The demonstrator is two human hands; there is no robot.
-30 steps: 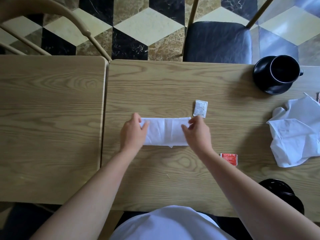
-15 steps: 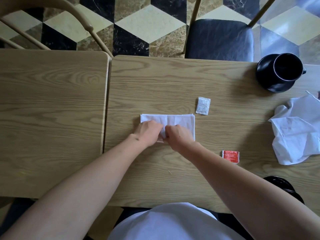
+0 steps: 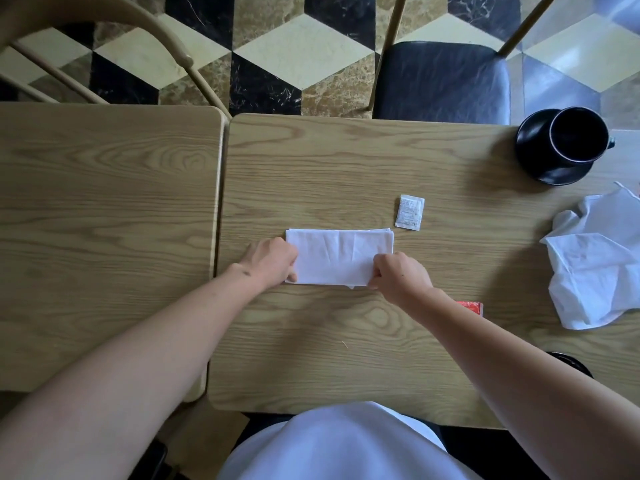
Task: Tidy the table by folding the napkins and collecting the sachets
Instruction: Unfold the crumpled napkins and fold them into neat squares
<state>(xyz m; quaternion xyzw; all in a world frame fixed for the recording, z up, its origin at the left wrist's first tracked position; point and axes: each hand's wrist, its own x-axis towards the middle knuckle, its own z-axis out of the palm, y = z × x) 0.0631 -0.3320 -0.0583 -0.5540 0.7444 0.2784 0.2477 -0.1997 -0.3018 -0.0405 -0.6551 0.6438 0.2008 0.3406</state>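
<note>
A white napkin (image 3: 337, 255) folded into a rectangle lies flat on the wooden table (image 3: 346, 161). My left hand (image 3: 272, 260) pinches its near left corner. At the near right corner my right hand (image 3: 401, 277) does the same. A white sachet (image 3: 409, 212) lies just beyond the napkin's far right corner. Half of a red sachet (image 3: 471, 307) shows behind my right forearm. A crumpled white napkin (image 3: 595, 261) sits at the right edge.
A black cup on a black saucer (image 3: 568, 143) stands at the far right. Another black object (image 3: 571, 364) peeks out by my right arm. A second table (image 3: 104, 220) adjoins on the left. A dark-seated chair (image 3: 443, 81) stands beyond the table.
My hands slid from the napkin's ends to its near middle, then apart again to its near corners. The napkin stays flat in place.
</note>
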